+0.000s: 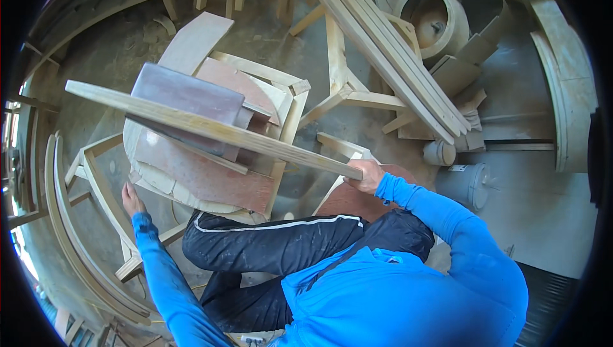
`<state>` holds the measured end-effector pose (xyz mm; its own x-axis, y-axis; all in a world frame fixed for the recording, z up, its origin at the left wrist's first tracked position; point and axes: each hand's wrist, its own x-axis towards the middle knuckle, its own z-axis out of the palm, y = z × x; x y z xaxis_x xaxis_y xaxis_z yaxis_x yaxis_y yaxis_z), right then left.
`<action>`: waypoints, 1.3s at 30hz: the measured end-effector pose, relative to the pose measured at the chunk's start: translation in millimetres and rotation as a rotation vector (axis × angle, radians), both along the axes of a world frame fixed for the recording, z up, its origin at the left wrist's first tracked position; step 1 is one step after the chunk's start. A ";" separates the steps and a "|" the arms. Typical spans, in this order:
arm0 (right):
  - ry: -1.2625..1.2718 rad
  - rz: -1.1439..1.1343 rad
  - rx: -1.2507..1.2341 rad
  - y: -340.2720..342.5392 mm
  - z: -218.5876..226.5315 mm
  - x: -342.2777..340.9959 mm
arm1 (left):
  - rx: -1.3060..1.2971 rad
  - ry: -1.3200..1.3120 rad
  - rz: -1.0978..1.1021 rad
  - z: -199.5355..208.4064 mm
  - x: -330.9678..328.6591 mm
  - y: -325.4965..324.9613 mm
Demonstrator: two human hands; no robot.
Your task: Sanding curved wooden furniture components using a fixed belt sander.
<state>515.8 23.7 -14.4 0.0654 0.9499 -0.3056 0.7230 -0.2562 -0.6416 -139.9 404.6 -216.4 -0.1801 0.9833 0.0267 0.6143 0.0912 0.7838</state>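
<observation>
A long wooden board [255, 142], seen along its narrow edge, slants across the view from the far left to my right thigh. My right hand [368, 176] is closed around its near right end. A purple-grey block [185, 94] stands just behind the board; whether they touch I cannot tell. Both are over a wooden stand topped with reddish plywood pieces [217, 171] and a pale rounded panel [185, 192]. My left hand [132, 200] is low at the left beside that panel, fingers stretched out, with nothing visible in it.
Several long wooden strips [396, 53] lie on a trestle [338, 66] at the back right. A round drum-like form [434, 24] and a grey bucket [463, 185] stand on the right. Curved wooden strips [80, 238] and an angled wooden frame [105, 193] are at the left.
</observation>
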 end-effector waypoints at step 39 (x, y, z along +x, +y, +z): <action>1.475 -0.774 -0.172 135.9 -164.8 -77.1 | 0.538 -1.331 0.792 411.2 -1.4 -560.7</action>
